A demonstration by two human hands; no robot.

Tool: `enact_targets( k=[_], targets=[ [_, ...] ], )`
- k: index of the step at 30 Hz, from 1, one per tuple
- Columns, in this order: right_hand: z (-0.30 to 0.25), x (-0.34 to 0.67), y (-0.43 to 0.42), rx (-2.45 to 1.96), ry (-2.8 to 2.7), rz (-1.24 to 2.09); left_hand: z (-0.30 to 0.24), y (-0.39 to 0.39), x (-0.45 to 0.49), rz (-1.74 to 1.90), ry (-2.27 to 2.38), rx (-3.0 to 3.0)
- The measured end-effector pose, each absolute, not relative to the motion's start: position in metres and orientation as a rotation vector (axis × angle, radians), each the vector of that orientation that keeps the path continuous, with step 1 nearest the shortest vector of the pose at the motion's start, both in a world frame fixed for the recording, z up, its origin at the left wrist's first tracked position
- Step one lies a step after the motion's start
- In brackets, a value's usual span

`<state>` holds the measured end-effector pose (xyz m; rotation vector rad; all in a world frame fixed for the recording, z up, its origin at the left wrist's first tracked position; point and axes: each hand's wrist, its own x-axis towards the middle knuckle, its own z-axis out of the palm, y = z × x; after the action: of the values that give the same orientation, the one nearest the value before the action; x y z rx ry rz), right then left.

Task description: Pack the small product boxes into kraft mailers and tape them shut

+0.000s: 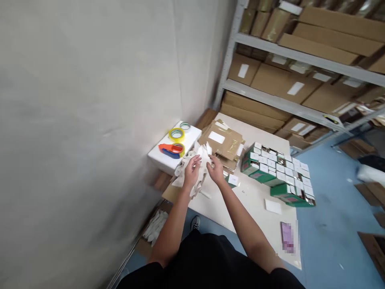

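Note:
Crumpled white paper [204,153] lies in a loose heap at the left end of the white table, partly hidden by my hands. My left hand [191,170] is over the near side of this heap, its fingers loosely bent and apart. To the right of the paper, my right hand [215,169] is turned inward with a gap between thumb and fingers. Neither hand plainly grips a sheet; whether the fingertips touch the paper is hard to tell. Just right of my right hand stands a small green box with a white top [232,180].
Flattened cardboard [230,142] lies behind the paper. A tape dispenser [171,151] and tape rolls [176,134] rest on a white box [161,154] by the wall. Green cartons of small boxes [278,170] stand to the right. A shelf [270,96] holds cardboard boxes.

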<state>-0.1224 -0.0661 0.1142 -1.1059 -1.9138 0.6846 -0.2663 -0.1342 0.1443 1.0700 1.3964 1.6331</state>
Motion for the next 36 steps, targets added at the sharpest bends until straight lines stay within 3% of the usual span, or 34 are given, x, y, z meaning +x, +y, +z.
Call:
enact_targets(
  k=[7,17,23,28,36],
  targets=[
    [0.121,-0.264,-0.021,-0.854,-2.285,0.734,0.138,-0.197,-0.359,1.873,1.685,0.817],
    [0.122,-0.330,-0.033,-1.194,-2.664,0.492,0.134,-0.267,-0.390,1.923,1.855,0.653],
    [0.138,-0.279,-0.037,-1.017,-2.506,0.488,0.141,-0.251,-0.379,1.982,1.871,0.621],
    [0.156,-0.191,-0.049,-0.906,-2.368,0.289,0.160,-0.208,-0.340,1.972,1.733,0.779],
    [0.133,-0.008,-0.094,-1.201,-2.142,0.070,0.168,-0.150,-0.228,1.861,1.528,0.964]
  ],
)
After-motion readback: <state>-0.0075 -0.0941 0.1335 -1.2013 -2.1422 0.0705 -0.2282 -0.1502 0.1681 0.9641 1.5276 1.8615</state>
